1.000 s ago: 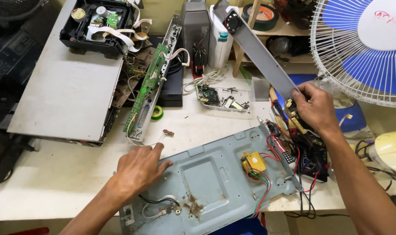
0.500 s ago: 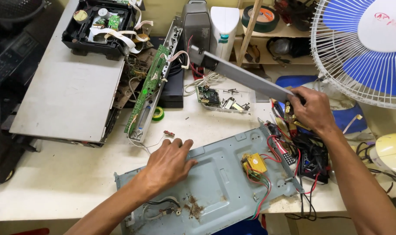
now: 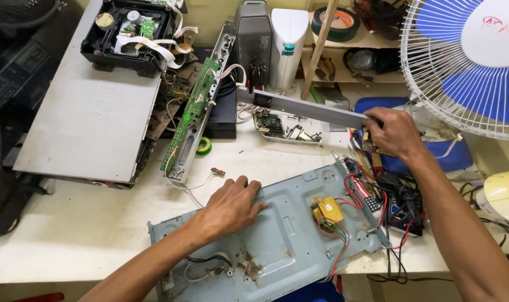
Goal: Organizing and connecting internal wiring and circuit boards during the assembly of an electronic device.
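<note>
The right hand (image 3: 397, 133) gripped one end of a long grey metal strip (image 3: 305, 108), holding it level above the white workbench (image 3: 86, 223). The left hand (image 3: 232, 207) lay flat with fingers spread, grasping nothing, pressing on a pale blue metal chassis plate (image 3: 282, 235) at the bench's near edge. A yellow component (image 3: 329, 210) with red and green wires sat on the plate. A fan (image 3: 470, 61) stood at the right.

The fan (image 3: 467, 61) is cut off by the top and right edges. The right hand (image 3: 397, 133) hides the near end of the grey panel strip (image 3: 307, 108). The metal chassis plate (image 3: 288, 240) runs off the bottom edge, partly under the left hand (image 3: 229, 208).
</note>
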